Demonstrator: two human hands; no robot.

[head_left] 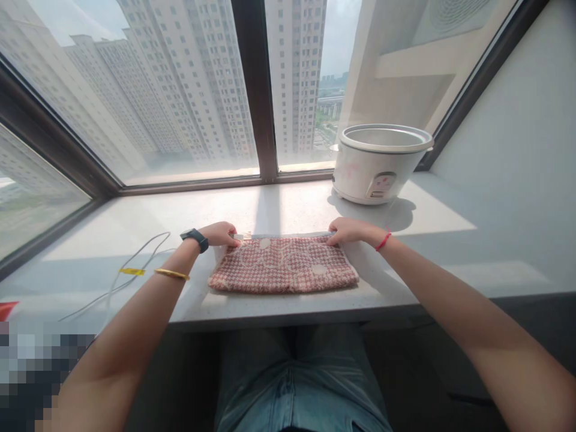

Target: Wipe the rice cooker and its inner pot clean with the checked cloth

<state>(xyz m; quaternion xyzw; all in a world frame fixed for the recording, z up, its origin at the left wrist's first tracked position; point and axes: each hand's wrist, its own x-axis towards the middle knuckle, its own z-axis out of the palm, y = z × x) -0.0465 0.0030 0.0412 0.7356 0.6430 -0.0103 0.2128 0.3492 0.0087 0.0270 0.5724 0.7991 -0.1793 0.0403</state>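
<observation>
A folded red-and-white houndstooth towel (283, 264) with pale round spots lies near the front edge of the white windowsill (198, 306). At its far left corner, my left hand (219, 234) pinches the edge between thumb and fingers. My right hand (348, 230) grips the far right corner the same way. Between the two hands the towel's far edge runs straight, with a pale hem and a small label by the left hand. The fingertips under the cloth are hidden.
A white rice cooker (382, 162) without a lid stands at the back right by the window. To the left lies a thin grey cable (153, 255) with a yellow tag (132, 272). A red object (8, 309) shows at the left edge. The dark window frame (265, 178) borders the sill.
</observation>
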